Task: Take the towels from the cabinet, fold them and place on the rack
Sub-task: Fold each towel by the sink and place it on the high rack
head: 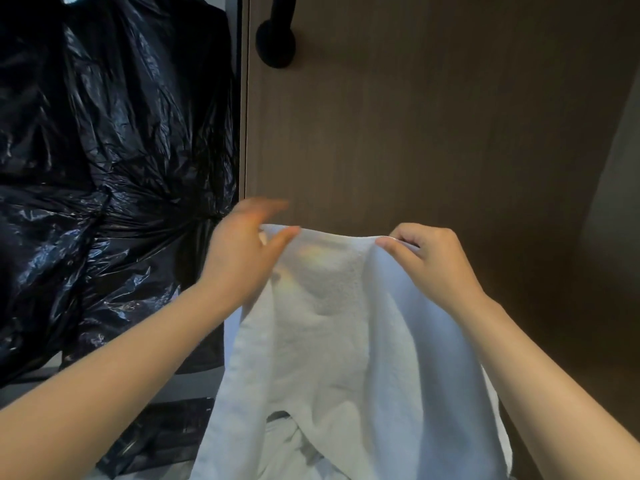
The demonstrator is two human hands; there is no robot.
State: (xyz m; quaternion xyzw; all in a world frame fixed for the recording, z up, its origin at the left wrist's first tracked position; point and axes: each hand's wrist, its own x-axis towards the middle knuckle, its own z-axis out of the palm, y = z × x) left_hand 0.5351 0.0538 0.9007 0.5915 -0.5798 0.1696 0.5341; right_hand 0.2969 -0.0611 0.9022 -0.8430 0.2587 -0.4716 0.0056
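A white towel [332, 334] hangs in front of me, held up by its top edge. My left hand [242, 251] pinches the left end of that edge between thumb and fingers; it is blurred by motion. At the right end, my right hand [429, 261] grips the edge with curled fingers. The towel droops in folds below both hands, and its lower part bunches at the bottom of the view.
A brown wooden cabinet door [433, 133] with a black handle [277, 39] stands right behind the towel. To the left, large black plastic bags [104, 168] fill the open compartment. A pale wall strip [620, 188] shows at the far right.
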